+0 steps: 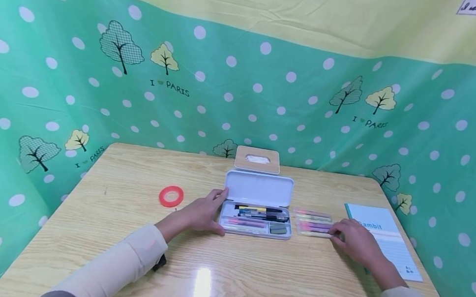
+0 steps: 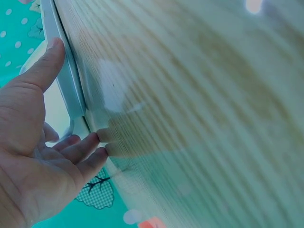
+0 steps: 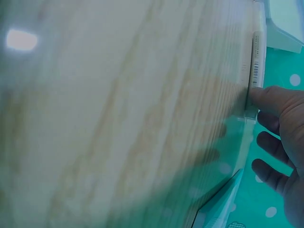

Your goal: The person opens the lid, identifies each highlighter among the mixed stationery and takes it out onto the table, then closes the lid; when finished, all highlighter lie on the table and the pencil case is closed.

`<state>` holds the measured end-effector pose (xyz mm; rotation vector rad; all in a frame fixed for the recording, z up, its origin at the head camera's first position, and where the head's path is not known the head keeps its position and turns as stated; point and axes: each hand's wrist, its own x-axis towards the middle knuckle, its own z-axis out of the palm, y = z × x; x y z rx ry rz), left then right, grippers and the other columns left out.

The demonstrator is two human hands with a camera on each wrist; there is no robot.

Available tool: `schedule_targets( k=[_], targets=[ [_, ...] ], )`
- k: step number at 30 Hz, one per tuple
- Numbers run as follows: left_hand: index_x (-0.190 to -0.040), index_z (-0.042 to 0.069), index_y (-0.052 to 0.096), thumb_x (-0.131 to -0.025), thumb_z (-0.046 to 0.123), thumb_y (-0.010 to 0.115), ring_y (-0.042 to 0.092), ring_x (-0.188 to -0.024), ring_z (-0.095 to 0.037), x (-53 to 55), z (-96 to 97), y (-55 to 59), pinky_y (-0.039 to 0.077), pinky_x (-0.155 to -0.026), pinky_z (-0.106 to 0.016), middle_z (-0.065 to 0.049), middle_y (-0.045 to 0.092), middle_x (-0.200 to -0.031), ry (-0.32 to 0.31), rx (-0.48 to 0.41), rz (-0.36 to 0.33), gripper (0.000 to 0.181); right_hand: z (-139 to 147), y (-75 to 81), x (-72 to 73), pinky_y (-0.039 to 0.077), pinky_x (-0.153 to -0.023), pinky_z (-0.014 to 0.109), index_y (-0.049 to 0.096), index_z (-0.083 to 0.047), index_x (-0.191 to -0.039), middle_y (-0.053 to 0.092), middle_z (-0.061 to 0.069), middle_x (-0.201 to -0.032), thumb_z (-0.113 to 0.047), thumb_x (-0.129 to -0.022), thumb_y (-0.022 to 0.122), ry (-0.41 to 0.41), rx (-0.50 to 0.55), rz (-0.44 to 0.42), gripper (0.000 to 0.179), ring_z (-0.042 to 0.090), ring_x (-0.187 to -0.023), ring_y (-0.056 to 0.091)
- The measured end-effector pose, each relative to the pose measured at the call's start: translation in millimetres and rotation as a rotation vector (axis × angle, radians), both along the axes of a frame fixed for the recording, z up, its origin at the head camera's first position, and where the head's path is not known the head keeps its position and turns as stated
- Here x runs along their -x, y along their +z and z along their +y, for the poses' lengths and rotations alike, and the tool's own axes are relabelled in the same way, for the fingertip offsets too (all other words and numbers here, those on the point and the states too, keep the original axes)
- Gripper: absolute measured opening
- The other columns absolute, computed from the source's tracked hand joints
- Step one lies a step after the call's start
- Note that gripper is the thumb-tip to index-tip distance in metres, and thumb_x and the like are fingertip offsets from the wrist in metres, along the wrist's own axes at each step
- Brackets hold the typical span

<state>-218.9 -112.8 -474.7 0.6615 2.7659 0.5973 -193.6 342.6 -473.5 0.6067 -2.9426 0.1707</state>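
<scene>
A white pencil case (image 1: 224, 216) lies with its lid raised, holding several pens (image 1: 258, 214) and a grey eraser (image 1: 278, 229). My left hand (image 1: 203, 212) touches the left side of this case. Its thumb is at the near corner and its fingers are near the hinge; in the left wrist view the fingers are nearly straight. To the case's right lies a clear pack of colored pens (image 1: 312, 225). My right hand (image 1: 356, 240) pinches the pack's right end. In the right wrist view the thumb meets the pack's edge beside a barcode; the fingertips behind are partly hidden.
Left of the case lies a red tape ring (image 1: 171, 196). A wood-topped tissue box (image 1: 258, 160) stands behind the raised lid. Partly under my right hand is a light blue notebook (image 1: 399, 252). A green dotted curtain (image 1: 211, 76) surrounds the wooden table (image 1: 275, 282).
</scene>
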Motion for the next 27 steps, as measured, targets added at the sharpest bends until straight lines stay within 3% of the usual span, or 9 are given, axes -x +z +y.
schedule_targets(
  k=[7,21,27],
  targets=[
    [-0.166,0.013,0.006,-0.076,0.057,0.084,0.054,-0.133,-0.034,-0.8,0.0,-0.4,0.044,-0.117,-0.046,-0.014,0.028,-0.165,0.004,-0.001,0.000,0.126,-3.1,2.1,1.7,0.059,-0.082,0.047,0.076,-0.018,-0.091,0.071,-0.001,-0.092,-0.019,-0.084,0.083,-0.032,-0.003,-0.023,0.010,0.022,-0.091,0.066],
    [-0.166,0.014,0.004,-0.077,0.057,0.084,0.053,-0.133,-0.035,-1.1,1.4,1.8,0.044,-0.117,-0.046,-0.014,0.027,-0.165,0.006,0.008,0.000,0.127,-25.4,13.7,7.0,0.057,-0.086,0.051,0.077,-0.017,-0.098,0.072,0.001,-0.096,-0.021,-0.088,0.080,0.014,0.026,-0.020,0.011,0.026,-0.096,0.067],
    [-0.166,0.014,0.004,-0.077,0.057,0.084,0.053,-0.134,-0.035,-0.8,0.9,1.0,0.044,-0.117,-0.046,-0.014,0.027,-0.165,0.007,0.007,-0.005,0.127,-49.5,20.7,9.7,0.057,-0.081,0.041,0.078,-0.020,-0.101,0.070,-0.005,-0.093,-0.024,-0.089,0.079,0.039,0.018,-0.032,0.012,0.016,-0.090,0.061]
  ],
)
